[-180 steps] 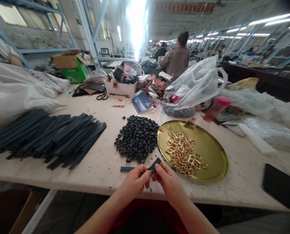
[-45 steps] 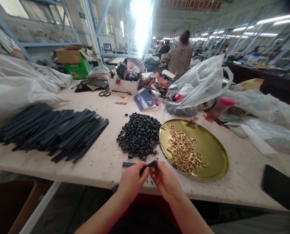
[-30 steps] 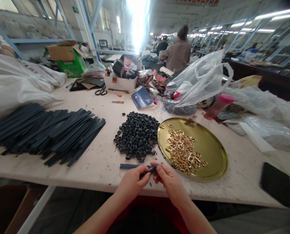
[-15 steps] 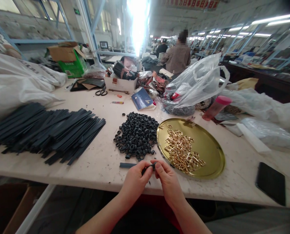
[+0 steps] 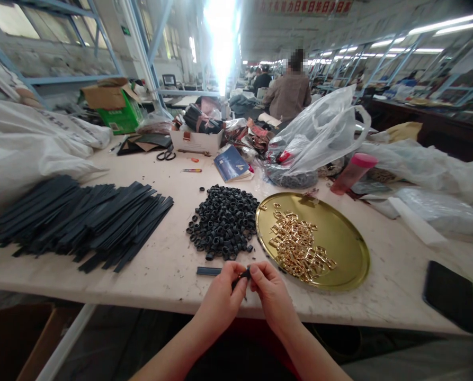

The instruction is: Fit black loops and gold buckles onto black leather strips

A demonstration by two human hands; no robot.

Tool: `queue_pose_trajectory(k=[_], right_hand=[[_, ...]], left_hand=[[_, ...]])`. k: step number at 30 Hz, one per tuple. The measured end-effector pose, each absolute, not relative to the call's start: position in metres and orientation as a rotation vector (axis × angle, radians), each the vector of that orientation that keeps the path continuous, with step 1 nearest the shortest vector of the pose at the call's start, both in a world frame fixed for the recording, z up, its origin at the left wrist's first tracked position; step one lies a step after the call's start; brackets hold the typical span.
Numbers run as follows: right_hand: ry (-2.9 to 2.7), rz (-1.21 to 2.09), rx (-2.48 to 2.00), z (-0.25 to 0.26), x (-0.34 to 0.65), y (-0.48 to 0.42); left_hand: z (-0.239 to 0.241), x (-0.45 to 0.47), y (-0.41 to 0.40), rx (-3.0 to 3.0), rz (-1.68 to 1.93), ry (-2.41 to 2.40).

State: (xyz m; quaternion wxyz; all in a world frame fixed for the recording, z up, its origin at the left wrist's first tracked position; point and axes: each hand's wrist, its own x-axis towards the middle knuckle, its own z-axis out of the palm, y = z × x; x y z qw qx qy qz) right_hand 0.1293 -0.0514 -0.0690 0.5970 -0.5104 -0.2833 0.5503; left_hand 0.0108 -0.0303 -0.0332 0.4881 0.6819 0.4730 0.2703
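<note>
At the table's front edge my left hand [image 5: 225,291] and my right hand [image 5: 273,290] are close together, fingers pinched. Between their fingertips is a small dark strip [image 5: 244,274], mostly covered by the fingers; a thin end pokes out below. Another dark strip [image 5: 208,271] lies flat just left of my left hand, its right end hidden behind the hand. Beyond the hands rises a heap of small black loops [image 5: 222,219]. To the right, a round gold tray [image 5: 345,238] holds many small gold metal buckles [image 5: 295,243], some glinting.
Long dark strips [image 5: 97,219] are piled on the left. A black phone [image 5: 448,296] lies at the right edge. Farther back are scissors [image 5: 166,154], a blue booklet [image 5: 232,163], a pink-lidded bottle [image 5: 353,173] and a plastic bag [image 5: 319,137]. A person [image 5: 288,92] sits beyond, facing away.
Both hands stay together at the same place, with the fingers shifted slightly and a little more of the small dark strip showing. The camera view has moved slightly.
</note>
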Motion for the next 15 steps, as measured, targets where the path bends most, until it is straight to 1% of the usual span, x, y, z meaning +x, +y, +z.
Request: queue_pose_trajectory(k=[3, 10, 15], right_hand=[[-0.641, 1.296, -1.184, -0.071, 0.130, -0.054], [-0.663, 1.195, -1.163, -0.068, 0.128, -0.059], [-0.733, 1.163, -1.191, -0.064, 0.132, -0.058]], left_hand=[[-0.036, 0.013, -0.030, 1.654, 0.660, 1.146], [-0.044, 0.010, -0.018, 1.435, 0.562, 1.122], [-0.043, 0.012, -0.019, 1.261, 0.630, 1.128]])
